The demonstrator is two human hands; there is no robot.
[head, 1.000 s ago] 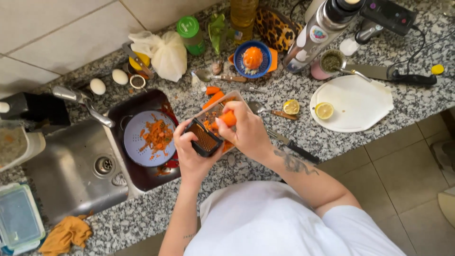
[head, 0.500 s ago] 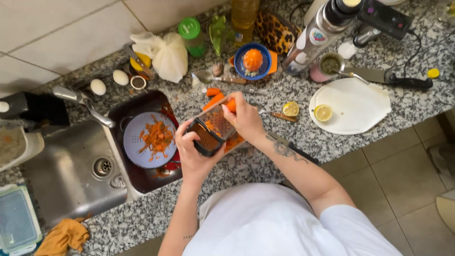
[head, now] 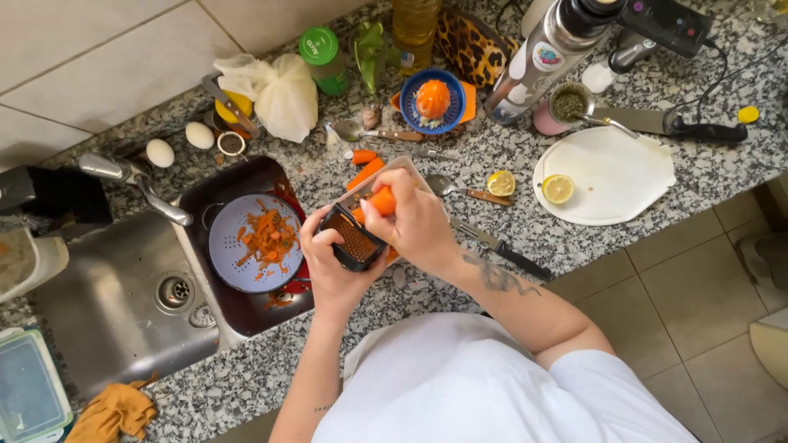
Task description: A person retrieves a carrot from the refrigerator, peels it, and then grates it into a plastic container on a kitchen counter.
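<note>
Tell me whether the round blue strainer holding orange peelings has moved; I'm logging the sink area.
No: the round blue strainer sits in the same spot right of the steel tap.

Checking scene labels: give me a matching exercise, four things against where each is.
Things:
1. grater
2. carrot piece
3. lemon half
4. egg

Places:
A. on the white cutting board
B. behind the tap
C. in the left hand
D. in the right hand

Pairs: 1-C, 2-D, 3-A, 4-B
</note>
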